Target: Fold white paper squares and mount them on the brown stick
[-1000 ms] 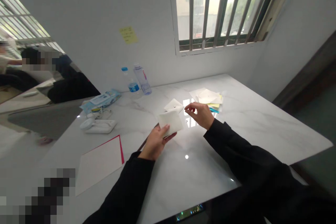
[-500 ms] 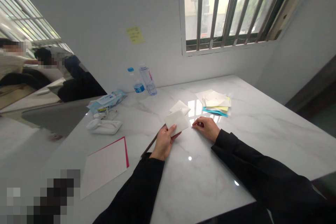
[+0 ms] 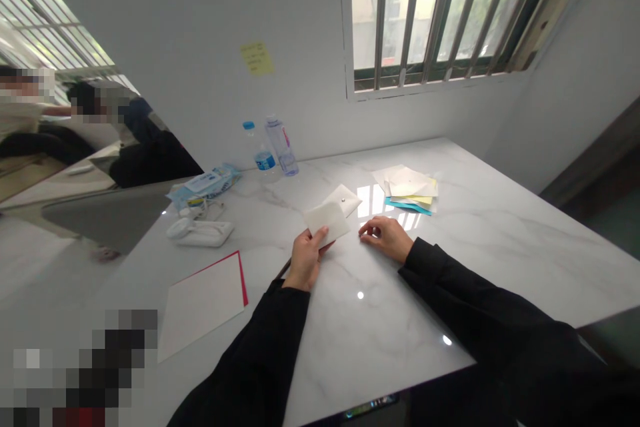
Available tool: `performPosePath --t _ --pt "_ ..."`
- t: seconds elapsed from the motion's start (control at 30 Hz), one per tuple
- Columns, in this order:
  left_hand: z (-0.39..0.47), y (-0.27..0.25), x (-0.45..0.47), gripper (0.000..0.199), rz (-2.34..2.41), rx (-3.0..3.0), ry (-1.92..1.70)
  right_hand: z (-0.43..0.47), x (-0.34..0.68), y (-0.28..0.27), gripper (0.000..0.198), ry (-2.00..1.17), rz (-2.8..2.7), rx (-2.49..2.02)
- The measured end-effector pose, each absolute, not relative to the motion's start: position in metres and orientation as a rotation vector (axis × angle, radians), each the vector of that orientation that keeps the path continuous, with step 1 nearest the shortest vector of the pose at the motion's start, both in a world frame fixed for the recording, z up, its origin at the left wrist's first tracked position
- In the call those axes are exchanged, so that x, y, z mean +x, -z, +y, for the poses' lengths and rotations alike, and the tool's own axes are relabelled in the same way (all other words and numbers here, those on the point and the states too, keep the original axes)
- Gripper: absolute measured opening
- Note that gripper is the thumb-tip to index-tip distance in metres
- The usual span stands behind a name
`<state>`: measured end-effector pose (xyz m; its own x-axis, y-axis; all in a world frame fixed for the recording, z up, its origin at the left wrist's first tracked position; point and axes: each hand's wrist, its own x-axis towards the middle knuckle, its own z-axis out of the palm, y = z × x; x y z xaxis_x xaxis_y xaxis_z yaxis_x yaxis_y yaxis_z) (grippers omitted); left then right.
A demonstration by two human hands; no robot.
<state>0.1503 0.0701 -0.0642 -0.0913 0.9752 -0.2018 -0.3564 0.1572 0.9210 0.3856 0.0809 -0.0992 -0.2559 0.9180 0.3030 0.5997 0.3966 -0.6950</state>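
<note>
1. Between our left fingers we grip a cream paper by its near edge, presumably leaving its face uncovered.
2. Just beyond them lies a studded envelope.
3. Our right fingers curl inward; we cannot tell whether they hold anything.

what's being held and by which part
The left hand holds a pale paper square by its near edge; I cannot tell whether the right hand holds anything.

Glossy, grey-veined white tabletop; matt, off-white square paper in left hand; at the far edge, smooth, clear, blue-capped plastic bottle.
</note>
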Motion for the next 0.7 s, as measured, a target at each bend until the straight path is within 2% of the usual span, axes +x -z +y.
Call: performPosePath --t 0.07,0.23,0.4,0.53,0.7 --pt "0.069 0.065 0.152 0.026 1.114 0.78 -1.305 0.084 0.379 0.099 0.005 -0.572 -1.973 -1.283" --pt "0.069 0.066 0.152 0.029 1.114 0.774 -1.329 0.096 0.373 0.097 0.006 -0.649 -1.819 -1.22" --pt "0.07 0.069 0.152 0.036 1.124 0.787 -1.34 0.098 0.377 0.094 0.022 -0.928 -1.392 -0.993" --pt "0.069 0.067 0.151 0.042 1.059 0.858 -1.322 0.094 0.379 0.092 0.034 -1.147 -1.273 -0.979" --pt "0.064 0.054 0.147 0.026 1.047 1.414 -1.283 0.089 0.379 0.092 0.041 -1.362 -1.156 -1.003"
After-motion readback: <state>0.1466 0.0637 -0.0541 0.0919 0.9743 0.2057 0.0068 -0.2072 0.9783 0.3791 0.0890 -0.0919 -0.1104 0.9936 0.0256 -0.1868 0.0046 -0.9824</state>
